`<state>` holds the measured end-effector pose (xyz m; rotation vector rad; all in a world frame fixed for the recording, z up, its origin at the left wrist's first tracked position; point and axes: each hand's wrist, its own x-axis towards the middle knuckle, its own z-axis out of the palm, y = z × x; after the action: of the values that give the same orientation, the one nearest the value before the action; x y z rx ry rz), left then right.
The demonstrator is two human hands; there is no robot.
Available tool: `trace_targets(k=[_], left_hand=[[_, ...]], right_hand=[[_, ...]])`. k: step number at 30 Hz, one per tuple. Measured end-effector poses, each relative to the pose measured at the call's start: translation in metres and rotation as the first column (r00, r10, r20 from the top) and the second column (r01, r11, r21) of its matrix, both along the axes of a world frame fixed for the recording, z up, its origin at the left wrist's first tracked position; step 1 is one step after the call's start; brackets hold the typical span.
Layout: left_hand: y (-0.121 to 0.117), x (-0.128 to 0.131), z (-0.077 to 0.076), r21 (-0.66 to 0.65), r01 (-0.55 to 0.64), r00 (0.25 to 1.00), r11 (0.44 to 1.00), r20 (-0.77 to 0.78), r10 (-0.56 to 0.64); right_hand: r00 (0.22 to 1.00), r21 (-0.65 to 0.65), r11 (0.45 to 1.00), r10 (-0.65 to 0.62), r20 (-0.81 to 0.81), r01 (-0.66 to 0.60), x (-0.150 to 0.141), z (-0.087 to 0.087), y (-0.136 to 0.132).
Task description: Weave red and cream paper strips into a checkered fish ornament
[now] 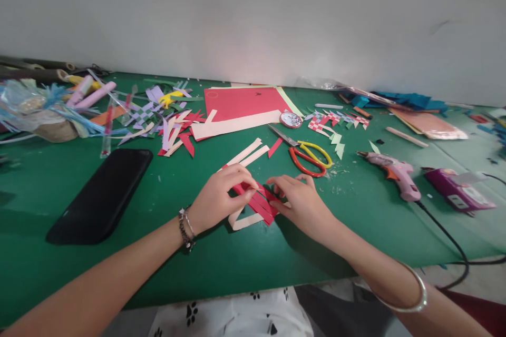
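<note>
Several red paper strips [259, 204] lie side by side on the table in front of me, with cream paper strips [248, 222] folded and running around and between them. My left hand [221, 197] is closed, thumb and index finger pinching what looks like the thin end of a cream strip above the red ones. From the other side, my right hand [302, 204] has its fingers bent and its thumb on the right edge of the red strips. Beyond the hands lie scissors [308, 158] with one red and one yellow handle loop, blades apart.
A black phone-like slab [103, 195] lies left. To the right are a pink glue gun [395, 172] with a black cord and a purple box [458, 189]. Paper scraps [176, 131], red sheets [245, 102], a small round dish [290, 119] and woven paper pieces [336, 121] lie farther back.
</note>
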<state>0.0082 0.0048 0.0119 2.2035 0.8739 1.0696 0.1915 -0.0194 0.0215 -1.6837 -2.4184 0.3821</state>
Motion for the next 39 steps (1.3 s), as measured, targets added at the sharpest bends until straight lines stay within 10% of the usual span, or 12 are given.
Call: trace_targets(k=[19, 39], left_hand=[[0.000, 0.002, -0.002, -0.036, 0.018, 1.000, 0.999, 0.012, -0.017], [-0.001, 0.003, -0.007, -0.094, 0.024, 1.000, 0.995, 0.008, -0.023]], right_hand=[[0.952, -0.409, 0.913, -0.115, -0.284, -0.012, 0.001, 0.011, 0.026], [0.986, -0.166, 0.986, -0.056, -0.160, 0.029, -0.013, 0.004, 0.008]])
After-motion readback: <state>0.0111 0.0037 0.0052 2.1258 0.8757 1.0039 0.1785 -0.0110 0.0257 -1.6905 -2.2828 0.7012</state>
